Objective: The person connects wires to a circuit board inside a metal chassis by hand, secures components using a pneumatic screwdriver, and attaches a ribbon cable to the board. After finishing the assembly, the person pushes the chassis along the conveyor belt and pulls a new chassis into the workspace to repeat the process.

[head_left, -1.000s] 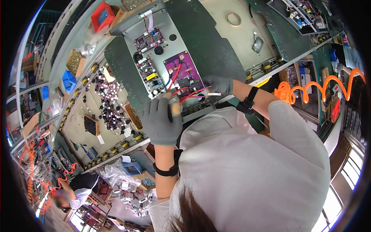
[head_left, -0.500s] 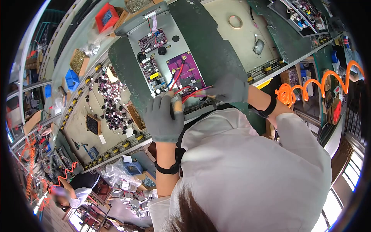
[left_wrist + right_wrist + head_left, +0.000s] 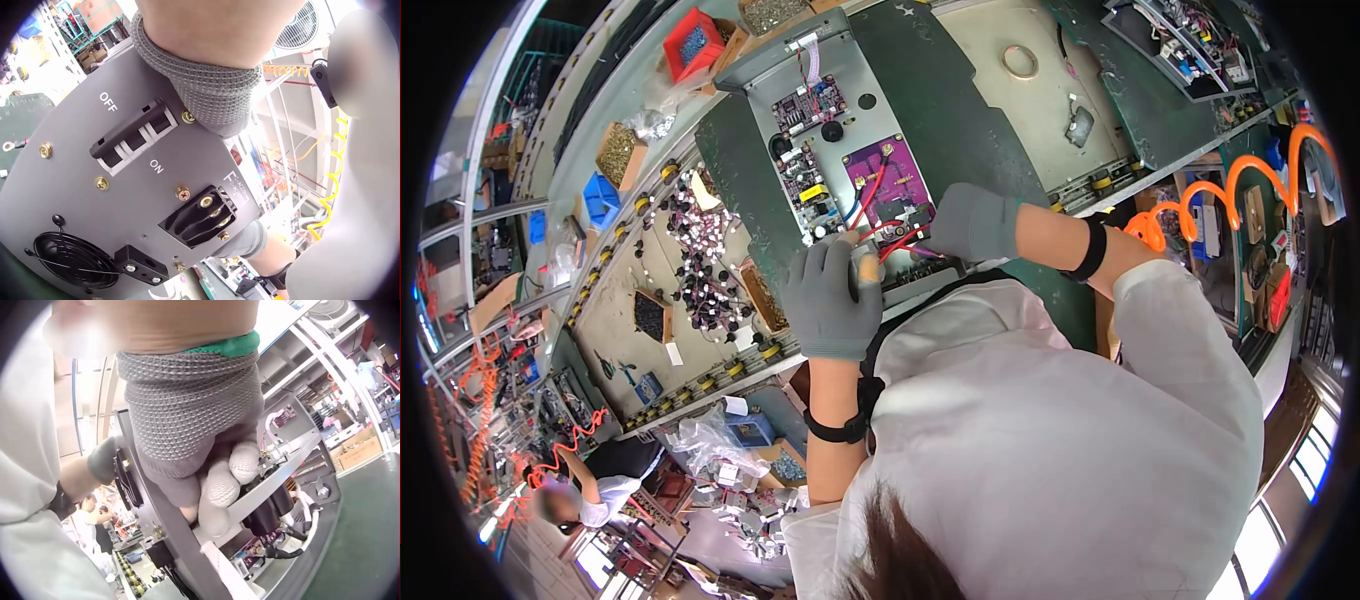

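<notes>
Both hands wear grey knit gloves and work at the near end of an open metal chassis [image 3: 855, 100]. My left hand [image 3: 835, 300] leans over its near left corner, bare thumb tip showing, and pinches red wires [image 3: 870, 235]. At the near right side, my right hand [image 3: 975, 225] has fingers curled round wire ends beside the purple circuit board [image 3: 890, 175]. The right wrist view shows the curled fingers [image 3: 222, 484] inside the chassis, by a metal rail [image 3: 275, 484]. In the left wrist view, the front panel [image 3: 75, 125] carries a breaker switch [image 3: 134, 137] marked OFF and ON.
A green mat [image 3: 940, 90] lies under the chassis. Cable pieces [image 3: 700, 240] are heaped on the left, near a red bin [image 3: 692, 48] and blue bin [image 3: 600, 200]. A coiled orange air hose [image 3: 1190, 210] hangs at right; another chassis [image 3: 1180, 50] stands far right.
My right hand drew away to the right with wires stretched behind it, then came back in close to the chassis. The left hand stays at the corner. The head view has shifted slightly.
</notes>
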A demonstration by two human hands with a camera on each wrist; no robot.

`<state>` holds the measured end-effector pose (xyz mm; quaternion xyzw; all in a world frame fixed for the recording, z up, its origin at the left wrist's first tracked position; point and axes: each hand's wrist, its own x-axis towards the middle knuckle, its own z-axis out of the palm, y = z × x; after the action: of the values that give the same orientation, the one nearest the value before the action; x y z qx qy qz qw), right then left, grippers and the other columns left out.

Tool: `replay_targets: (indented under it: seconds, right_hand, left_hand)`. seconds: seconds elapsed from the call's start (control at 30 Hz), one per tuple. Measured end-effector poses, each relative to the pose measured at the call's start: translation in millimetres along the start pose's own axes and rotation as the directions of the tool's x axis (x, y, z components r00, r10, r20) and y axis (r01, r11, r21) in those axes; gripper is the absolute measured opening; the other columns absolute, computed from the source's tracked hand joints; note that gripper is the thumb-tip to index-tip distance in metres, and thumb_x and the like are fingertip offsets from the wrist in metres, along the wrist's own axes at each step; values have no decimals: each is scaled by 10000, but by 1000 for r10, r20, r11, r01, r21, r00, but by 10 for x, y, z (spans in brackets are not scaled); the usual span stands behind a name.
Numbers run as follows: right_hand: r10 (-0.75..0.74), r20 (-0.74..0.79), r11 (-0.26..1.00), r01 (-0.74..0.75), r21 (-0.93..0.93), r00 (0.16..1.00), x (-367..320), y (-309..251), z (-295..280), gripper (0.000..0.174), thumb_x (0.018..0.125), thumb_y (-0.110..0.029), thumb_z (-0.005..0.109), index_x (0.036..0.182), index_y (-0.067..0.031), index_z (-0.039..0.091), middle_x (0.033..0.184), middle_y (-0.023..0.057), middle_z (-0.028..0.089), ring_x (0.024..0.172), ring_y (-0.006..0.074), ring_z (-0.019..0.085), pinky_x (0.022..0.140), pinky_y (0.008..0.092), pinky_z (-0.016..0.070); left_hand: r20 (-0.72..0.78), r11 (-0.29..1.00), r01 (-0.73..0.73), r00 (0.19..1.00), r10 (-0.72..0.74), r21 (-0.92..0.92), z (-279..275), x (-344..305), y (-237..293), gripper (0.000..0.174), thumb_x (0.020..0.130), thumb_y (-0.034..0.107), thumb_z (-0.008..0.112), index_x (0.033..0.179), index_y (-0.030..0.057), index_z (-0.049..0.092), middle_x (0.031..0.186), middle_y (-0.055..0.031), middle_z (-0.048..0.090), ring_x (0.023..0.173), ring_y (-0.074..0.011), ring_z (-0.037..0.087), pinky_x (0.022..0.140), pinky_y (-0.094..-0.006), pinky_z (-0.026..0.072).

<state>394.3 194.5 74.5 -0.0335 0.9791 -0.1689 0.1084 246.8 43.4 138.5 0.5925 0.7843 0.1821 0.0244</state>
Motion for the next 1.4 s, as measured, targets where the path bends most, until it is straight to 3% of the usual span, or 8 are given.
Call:
replay_targets:
  seconds: [0.13,0.33,0.5,0.83,0.9,1.13,1.2,1.4]
  right_hand:
    - [-54,-42,998,53,-39,998,-86,54,185,124,785,-170,539,872,-122,613,588,88,563,558,274,586,517,368,458]
    - [-120,-576,980,188,58,808,-257,180,369,171,716,-152,607,862,-69,575,780,60,622,640,242,607,577,362,482]
    - [168,-906,924,259,282,389,-232,25,33,250,709,31,607,931,-45,520,779,97,620,594,244,595,557,322,488]
    - [578,-551,264,500,825,602,-155,-238,-649,155,928,-102,419,986,4,516,754,57,577,630,83,535,606,240,479]
    - [581,-305,152,268,951,755,-167,-186,-848,244,927,-140,428,1089,5,538,777,48,550,716,108,529,661,235,452]
    - [565,-470,455,218,863,678,-84,73,-719,336,906,-192,471,1184,-32,572,715,25,527,690,87,501,674,245,460]
    - [709,-162,287,-70,955,687,-250,215,-628,326,880,-201,492,1152,-57,599,719,49,568,704,103,537,681,259,461]
    - [877,-341,480,-632,609,339,-386,664,57,334,862,-164,468,1155,-79,603,828,90,651,739,108,599,637,242,447]
  left_hand:
    - [13,1000,12,1000,-12,3,-14,5,7,249,762,249,566,936,80,627,819,-88,581,783,-280,541,686,-379,413]
    - [-25,999,-10,1000,10,-32,8,1,-11,243,759,234,572,927,67,626,833,-99,589,795,-286,542,707,-389,421]
    - [-7,999,5,1000,-5,-48,-19,16,30,235,762,229,573,926,68,626,837,-96,592,806,-286,546,713,-388,422]
    - [-10,999,4,1000,-4,-38,-8,-1,10,258,782,265,580,943,70,635,847,-96,605,813,-279,553,721,-380,422]
    - [-12,996,25,1000,-26,-82,-32,13,22,263,783,263,587,947,65,636,846,-100,605,815,-283,554,727,-379,424]
    - [42,929,110,994,-101,-352,-64,49,-137,250,763,227,621,979,103,633,885,-81,625,826,-291,569,735,-383,441]
    - [68,952,106,994,-90,-289,-70,51,-131,247,761,226,623,976,106,633,886,-82,625,831,-291,570,734,-381,444]
    - [81,974,91,994,-75,-208,-29,37,-102,230,765,230,622,960,110,636,872,-74,616,848,-281,562,738,-386,440]
